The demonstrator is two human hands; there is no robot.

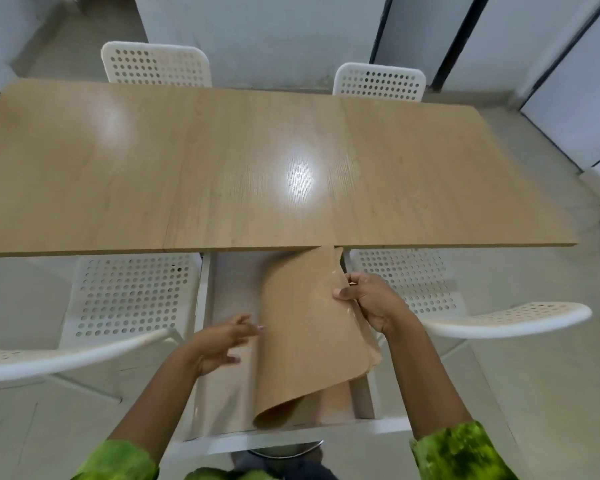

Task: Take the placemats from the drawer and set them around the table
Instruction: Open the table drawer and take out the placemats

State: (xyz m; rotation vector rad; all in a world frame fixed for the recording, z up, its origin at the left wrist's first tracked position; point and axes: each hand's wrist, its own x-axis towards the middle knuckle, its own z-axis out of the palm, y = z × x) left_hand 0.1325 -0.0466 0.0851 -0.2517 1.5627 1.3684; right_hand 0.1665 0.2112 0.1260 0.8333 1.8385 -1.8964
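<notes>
Your right hand [364, 299] is pinching the placemat [309, 334] by its edge, the grip holding it curled above the open drawer [203, 292] below the bench [222, 168]. Your left hand [219, 344] is hovering beside it with a wide, loose grip, perhaps touching the mat; the blur hides that.

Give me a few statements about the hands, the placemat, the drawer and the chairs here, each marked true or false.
1. The right hand grips the tan placemat by its edge. True.
2. The left hand has its fingers curled round the placemat too. False: its fingers are spread open beside the mat's left edge and hold nothing.
3. The drawer is pushed fully shut. False: it is pulled out from under the near edge of the table, and the placemat rises out of it, curled.
4. The far left chair and the far right chair are both white and perforated. True.
</notes>
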